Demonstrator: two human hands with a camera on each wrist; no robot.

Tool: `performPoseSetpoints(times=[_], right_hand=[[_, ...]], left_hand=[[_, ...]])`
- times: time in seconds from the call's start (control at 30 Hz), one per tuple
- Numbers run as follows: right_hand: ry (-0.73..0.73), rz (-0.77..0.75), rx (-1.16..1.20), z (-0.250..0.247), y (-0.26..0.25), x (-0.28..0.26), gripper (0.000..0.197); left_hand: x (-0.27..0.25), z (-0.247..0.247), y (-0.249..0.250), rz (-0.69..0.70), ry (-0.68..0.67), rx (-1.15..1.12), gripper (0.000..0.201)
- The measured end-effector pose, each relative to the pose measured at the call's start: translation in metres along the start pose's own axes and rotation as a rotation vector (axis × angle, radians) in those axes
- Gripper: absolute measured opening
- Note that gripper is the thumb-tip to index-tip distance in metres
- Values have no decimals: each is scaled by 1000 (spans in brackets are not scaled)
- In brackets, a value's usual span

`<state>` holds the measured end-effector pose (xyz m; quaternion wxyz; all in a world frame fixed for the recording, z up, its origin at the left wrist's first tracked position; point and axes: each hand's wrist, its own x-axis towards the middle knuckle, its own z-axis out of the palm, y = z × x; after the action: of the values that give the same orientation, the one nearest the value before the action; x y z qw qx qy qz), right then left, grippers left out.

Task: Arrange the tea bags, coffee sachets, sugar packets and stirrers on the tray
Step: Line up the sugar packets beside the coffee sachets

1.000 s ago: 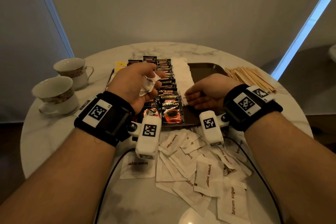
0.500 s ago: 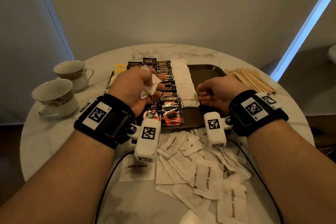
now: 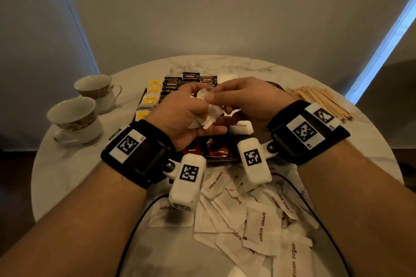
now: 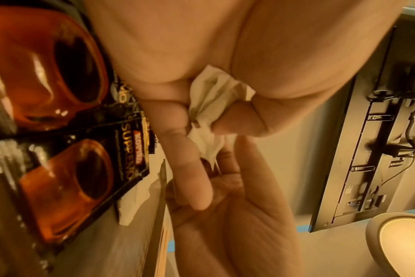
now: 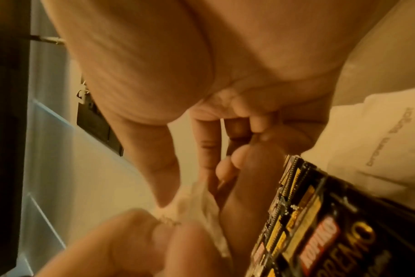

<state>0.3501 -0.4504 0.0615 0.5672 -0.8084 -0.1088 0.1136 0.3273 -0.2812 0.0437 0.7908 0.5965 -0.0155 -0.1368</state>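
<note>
My left hand [image 3: 198, 108] grips a crumpled bunch of white sugar packets [image 3: 208, 117] above the dark tray [image 3: 227, 159]; the left wrist view shows the sugar packets [image 4: 216, 105] squeezed between curled fingers. My right hand [image 3: 213, 96] meets it and pinches the top packet [image 5: 199, 200] of the bunch between thumb and forefinger. On the tray lie rows of black coffee sachets [image 3: 190, 76], yellow tea bags [image 3: 153, 90] at the left, and a placed sugar packet [image 3: 240, 128] under my right hand. A heap of wooden stirrers [image 3: 322, 101] lies on the table to the right of the tray.
Many loose brown sugar packets [image 3: 261, 225] are strewn on the round marble table between me and the tray. Two teacups [image 3: 74, 117] stand at the left. Cables run from the wrist cameras across the near table.
My right hand left the tray's sugar row, rose and moved left to meet my left hand, now pinching a packet from the bunch. The left hand lifted slightly with its packets.
</note>
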Motion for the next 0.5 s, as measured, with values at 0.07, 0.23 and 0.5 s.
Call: performPoseSetpoints(times=[0.07,0.23,0.5], right_hand=[[26,-59,-65,4,2,2,15],[50,-68,254,1,15,6,11],[154,-126,337,2,14,5,9]], left_hand=[[2,-2,0,3,-13,3,65],[7,-5,-4,46,-36,37,57],[10,-7,-3,135,58,90,31]])
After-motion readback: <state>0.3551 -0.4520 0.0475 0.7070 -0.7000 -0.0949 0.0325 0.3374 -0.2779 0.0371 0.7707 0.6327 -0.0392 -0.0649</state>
